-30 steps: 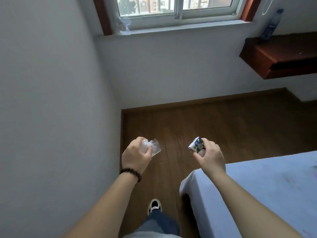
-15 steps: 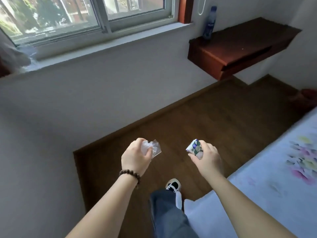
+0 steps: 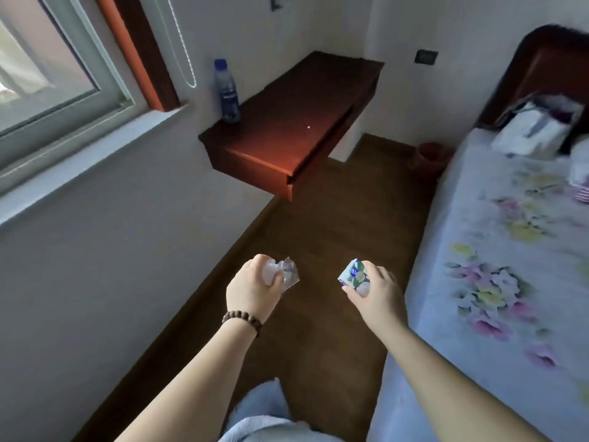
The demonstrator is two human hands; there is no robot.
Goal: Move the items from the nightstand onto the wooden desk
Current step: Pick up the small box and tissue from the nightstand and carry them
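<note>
Lower centre of frame: left hand (image 3: 251, 290) closed round a crumpled clear wrapper (image 3: 284, 272), right hand (image 3: 374, 290) gripping a small floral packet (image 3: 354, 275). Both held over floor; wooden surface (image 3: 296, 122) w/ water bottle (image 3: 228, 92) sits upper centre, well apart.

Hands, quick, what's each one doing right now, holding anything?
Left hand: closed around a crumpled clear plastic wrapper.
Right hand: closed on a small floral-printed packet.
</note>
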